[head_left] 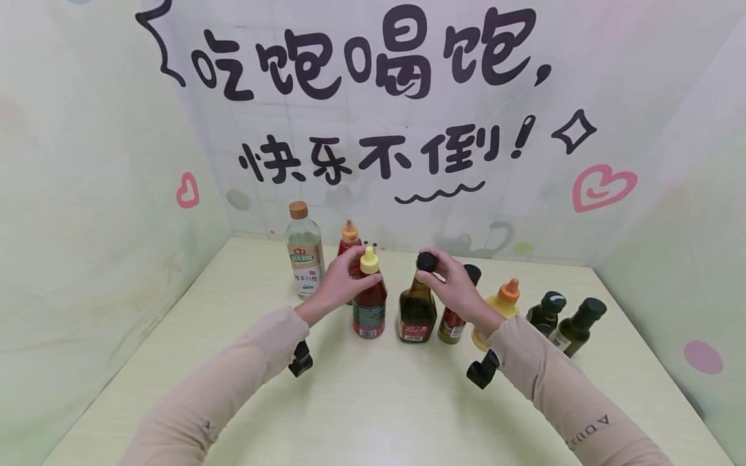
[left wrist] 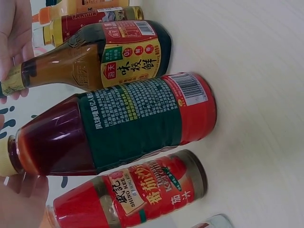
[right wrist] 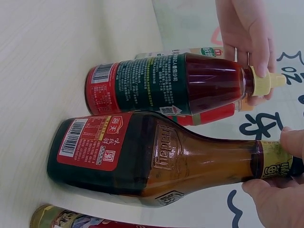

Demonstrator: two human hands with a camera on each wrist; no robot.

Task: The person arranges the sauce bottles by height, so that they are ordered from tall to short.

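Note:
My left hand (head_left: 340, 283) holds the neck of a dark red ketchup bottle (head_left: 370, 314) just under its yellow nozzle cap (right wrist: 261, 84), thumb on one side and fingers on the other. Beside it on the right is a brown soy sauce bottle (head_left: 417, 316) with a red and yellow label. My right hand (head_left: 456, 291) grips that bottle at the neck, by its black cap (head_left: 427, 261). Both bottles are upright, side by side, a small gap between them in the head view. Behind the ketchup bottle, a second, red ketchup bottle (left wrist: 142, 192) is partly hidden by my left hand.
A clear white vinegar bottle (head_left: 305, 255) stands at the back left. To the right are a red-labelled bottle (head_left: 451, 325), a yellow squeeze bottle (head_left: 501, 302) and two dark green bottles (head_left: 546, 312), partly behind my right arm. A printed cloth wall closes off the table's (head_left: 373, 401) back.

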